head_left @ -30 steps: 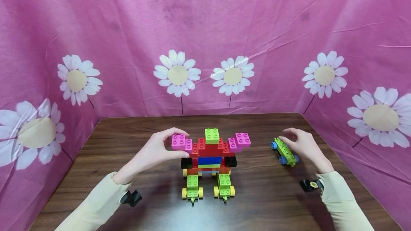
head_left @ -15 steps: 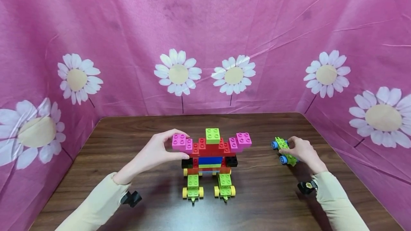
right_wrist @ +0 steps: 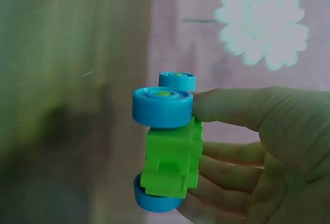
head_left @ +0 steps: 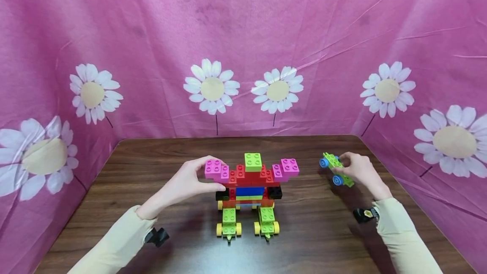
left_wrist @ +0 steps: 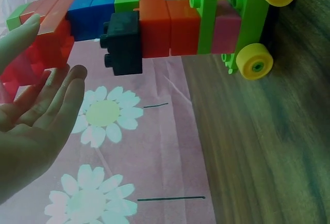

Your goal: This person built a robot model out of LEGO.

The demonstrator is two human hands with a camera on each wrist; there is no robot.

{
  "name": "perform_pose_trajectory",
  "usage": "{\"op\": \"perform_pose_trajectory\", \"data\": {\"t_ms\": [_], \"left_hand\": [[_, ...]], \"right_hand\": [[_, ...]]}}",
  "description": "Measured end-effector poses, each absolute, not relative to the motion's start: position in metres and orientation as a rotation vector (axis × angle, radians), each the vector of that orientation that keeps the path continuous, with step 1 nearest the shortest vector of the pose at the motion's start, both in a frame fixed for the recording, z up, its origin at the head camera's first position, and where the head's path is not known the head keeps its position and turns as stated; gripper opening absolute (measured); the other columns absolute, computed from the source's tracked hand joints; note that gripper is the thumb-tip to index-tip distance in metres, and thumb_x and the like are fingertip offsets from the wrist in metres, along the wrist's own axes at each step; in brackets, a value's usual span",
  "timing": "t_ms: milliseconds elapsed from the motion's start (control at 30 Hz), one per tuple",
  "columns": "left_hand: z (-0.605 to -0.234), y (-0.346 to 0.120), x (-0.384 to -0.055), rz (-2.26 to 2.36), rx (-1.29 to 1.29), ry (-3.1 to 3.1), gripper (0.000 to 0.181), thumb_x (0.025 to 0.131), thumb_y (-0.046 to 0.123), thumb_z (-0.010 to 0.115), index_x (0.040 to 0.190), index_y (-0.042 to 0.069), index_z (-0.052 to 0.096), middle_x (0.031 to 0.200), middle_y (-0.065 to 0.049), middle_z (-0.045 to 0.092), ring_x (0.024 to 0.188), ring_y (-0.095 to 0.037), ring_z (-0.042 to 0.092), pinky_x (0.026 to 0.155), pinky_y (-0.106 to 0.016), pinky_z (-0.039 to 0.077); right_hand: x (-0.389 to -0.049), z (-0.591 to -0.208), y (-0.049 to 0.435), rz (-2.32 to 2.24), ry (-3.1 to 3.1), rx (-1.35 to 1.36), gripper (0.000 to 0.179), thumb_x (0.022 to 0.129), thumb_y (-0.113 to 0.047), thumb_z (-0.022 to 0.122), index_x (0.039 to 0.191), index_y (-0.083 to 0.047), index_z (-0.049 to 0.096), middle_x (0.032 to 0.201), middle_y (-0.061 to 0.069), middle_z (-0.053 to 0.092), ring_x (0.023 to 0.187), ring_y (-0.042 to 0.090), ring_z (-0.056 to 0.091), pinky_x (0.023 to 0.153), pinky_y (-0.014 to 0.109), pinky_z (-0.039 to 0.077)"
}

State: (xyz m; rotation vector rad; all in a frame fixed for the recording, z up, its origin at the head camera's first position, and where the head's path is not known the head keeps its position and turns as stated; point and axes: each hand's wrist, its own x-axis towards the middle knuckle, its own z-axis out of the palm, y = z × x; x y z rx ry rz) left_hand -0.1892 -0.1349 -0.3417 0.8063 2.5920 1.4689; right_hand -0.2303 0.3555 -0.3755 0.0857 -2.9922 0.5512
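A block figure [head_left: 249, 191] stands on the table on two green wheeled bases with yellow wheels. It has a lime brick [head_left: 253, 162] on top, pink bricks [head_left: 290, 167] at both sides, and a red and blue middle. My left hand [head_left: 190, 180] holds its left side, thumb in front and fingers behind the pink bricks [head_left: 217, 169]. In the left wrist view the thumb and fingers [left_wrist: 38, 97] lie either side of the red and pink bricks. My right hand [head_left: 359, 171] pinches a green wheeled base [head_left: 335, 164] with blue wheels [right_wrist: 162, 108], raised and tilted above the table.
The brown wooden table [head_left: 160, 155] has a pink curtain [head_left: 243, 33] with printed daisies along its back and sides. Black wrist cameras [head_left: 157, 237] hang below both sleeves.
My right hand has reached over the green wheeled base, taken hold of it and lifted it slightly off the table. My left hand and the block figure have stayed put.
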Motion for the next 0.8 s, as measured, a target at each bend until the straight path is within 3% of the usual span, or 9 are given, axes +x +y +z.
{"op": "perform_pose_trajectory", "data": {"t_ms": [167, 267, 467, 633, 800], "left_hand": [[-0.347, -0.134, -0.189, 1.462, 0.752, 2.580, 0.049, 0.075, 0.030, 0.087, 0.119, 0.023, 0.065, 0.112, 0.008, 0.071, 0.109, -0.014, 0.062, 0.102, -0.046, 0.049], [-0.351, -0.133, -0.190, 1.453, 0.723, 2.570, 0.052, 0.076, 0.032, 0.086, 0.122, 0.022, 0.065, 0.115, 0.006, 0.071, 0.112, -0.017, 0.062, 0.103, -0.050, 0.048], [-0.363, -0.130, -0.195, 1.466, 0.749, 2.496, 0.047, 0.078, 0.034, 0.085, 0.119, 0.019, 0.068, 0.113, 0.003, 0.074, 0.107, -0.015, 0.065, 0.098, -0.042, 0.052], [-0.367, -0.126, -0.197, 1.469, 0.782, 2.462, 0.040, 0.078, 0.032, 0.084, 0.113, 0.018, 0.070, 0.107, 0.002, 0.076, 0.100, -0.012, 0.066, 0.093, -0.034, 0.052], [-0.367, -0.123, -0.197, 1.479, 0.778, 2.439, 0.043, 0.079, 0.032, 0.084, 0.115, 0.016, 0.069, 0.108, 0.001, 0.076, 0.097, -0.012, 0.067, 0.092, -0.035, 0.053]], "right_hand": [[-0.235, -0.334, 0.333, 0.482, -2.889, 0.231, 0.047, 0.082, -0.030, 0.078, 0.108, 0.007, 0.068, 0.096, 0.023, 0.074, 0.087, 0.037, 0.069, 0.080, 0.054, 0.052], [-0.234, -0.305, 0.314, 0.463, -2.843, 0.327, 0.041, 0.085, -0.030, 0.077, 0.109, 0.003, 0.070, 0.095, 0.018, 0.076, 0.084, 0.031, 0.071, 0.078, 0.049, 0.054], [-0.229, -0.256, 0.270, 0.500, -2.759, 0.518, 0.033, 0.086, -0.028, 0.077, 0.110, -0.005, 0.072, 0.091, 0.009, 0.077, 0.078, 0.013, 0.067, 0.066, 0.022, 0.050], [-0.218, -0.229, 0.234, 0.552, -2.698, 0.697, 0.030, 0.087, -0.025, 0.076, 0.112, -0.009, 0.072, 0.092, 0.004, 0.076, 0.082, 0.013, 0.067, 0.072, 0.023, 0.054], [-0.207, -0.215, 0.207, 0.593, -2.692, 0.837, 0.029, 0.087, -0.023, 0.076, 0.113, -0.013, 0.072, 0.093, -0.002, 0.075, 0.082, 0.010, 0.067, 0.071, 0.024, 0.055]]}}
